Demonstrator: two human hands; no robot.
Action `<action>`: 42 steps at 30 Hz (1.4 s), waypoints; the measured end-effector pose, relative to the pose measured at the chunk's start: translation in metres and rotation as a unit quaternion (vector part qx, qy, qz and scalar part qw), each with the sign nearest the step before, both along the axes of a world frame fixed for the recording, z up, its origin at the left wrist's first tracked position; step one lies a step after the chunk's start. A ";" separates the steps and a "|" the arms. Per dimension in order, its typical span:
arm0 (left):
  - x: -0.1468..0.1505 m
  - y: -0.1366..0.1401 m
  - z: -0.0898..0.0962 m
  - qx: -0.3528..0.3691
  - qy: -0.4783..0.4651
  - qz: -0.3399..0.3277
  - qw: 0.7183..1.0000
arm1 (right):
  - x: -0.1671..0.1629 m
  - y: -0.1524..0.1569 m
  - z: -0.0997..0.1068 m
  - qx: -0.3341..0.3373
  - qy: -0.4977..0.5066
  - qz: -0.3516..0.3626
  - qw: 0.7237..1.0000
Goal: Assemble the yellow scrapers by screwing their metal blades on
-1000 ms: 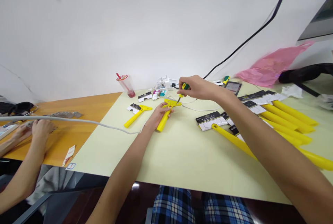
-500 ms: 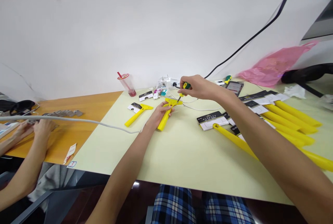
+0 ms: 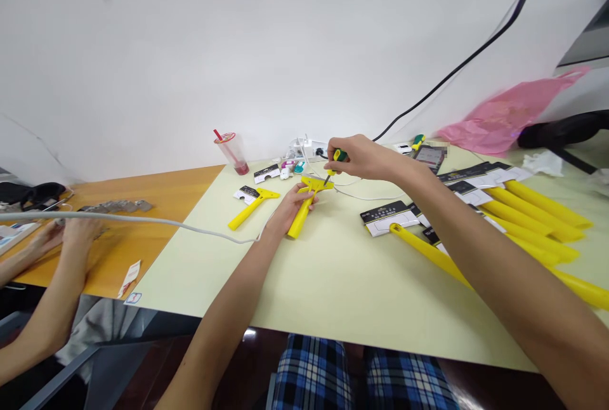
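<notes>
My left hand (image 3: 288, 207) is closed round a yellow scraper (image 3: 299, 218) with a T-shaped head, held just above or on the pale table. My right hand (image 3: 354, 155) grips a green and yellow screwdriver (image 3: 339, 157) from above, its shaft pointing down at the right part of the scraper's head. Whether the tip sits in a screw is too small to tell. A second yellow scraper (image 3: 252, 208) lies left of my hands, partly over a black and white card (image 3: 246, 194). Another such card (image 3: 267, 173) lies behind it.
Several yellow handles (image 3: 547, 207) with black and white cards lie at right, partly behind my right forearm. A cup with a straw (image 3: 233, 153), a power strip (image 3: 309, 148), a phone (image 3: 431, 157) and a pink bag (image 3: 504, 118) line the wall. A co-worker's hands (image 3: 71, 235) are at left.
The view has shifted very slightly. Both hands keep their places on the scraper and the screwdriver, with no clear movement between them.
</notes>
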State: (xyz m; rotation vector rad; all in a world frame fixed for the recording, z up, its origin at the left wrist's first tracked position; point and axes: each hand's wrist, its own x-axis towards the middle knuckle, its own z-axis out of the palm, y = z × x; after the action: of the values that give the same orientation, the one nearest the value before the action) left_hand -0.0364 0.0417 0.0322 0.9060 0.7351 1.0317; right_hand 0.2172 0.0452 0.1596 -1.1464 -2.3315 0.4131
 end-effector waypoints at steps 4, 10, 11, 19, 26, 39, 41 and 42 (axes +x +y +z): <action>0.001 -0.002 0.000 -0.003 -0.009 0.000 1.000 | -0.001 0.001 -0.001 0.012 -0.015 0.003 1.000; 0.003 -0.002 0.002 -0.014 -0.006 0.001 1.000 | -0.001 -0.001 0.000 0.007 -0.012 0.002 1.000; 0.003 -0.001 0.002 -0.016 -0.001 0.001 1.000 | -0.001 -0.001 0.001 0.005 -0.009 0.003 1.000; 0.007 -0.003 0.004 -0.008 0.049 0.029 0.998 | -0.007 -0.014 0.012 -0.015 -0.005 0.022 1.000; 0.009 -0.003 0.001 0.033 0.096 0.020 0.995 | -0.007 -0.014 0.011 -0.021 -0.004 0.049 0.999; 0.011 -0.006 0.006 0.021 0.095 0.022 0.995 | -0.006 -0.019 0.017 -0.021 0.010 0.034 0.999; 0.012 -0.007 0.008 0.015 0.091 0.024 0.995 | -0.006 -0.020 0.019 -0.019 0.017 0.035 0.999; 0.012 -0.008 0.008 0.014 0.088 0.023 0.996 | -0.005 -0.021 0.019 -0.019 0.021 0.037 0.999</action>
State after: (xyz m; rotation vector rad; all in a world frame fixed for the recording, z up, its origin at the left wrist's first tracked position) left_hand -0.0244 0.0338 0.0404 1.0167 0.8954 1.0130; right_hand 0.2118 0.0242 0.1789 -1.0625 -2.3443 0.5047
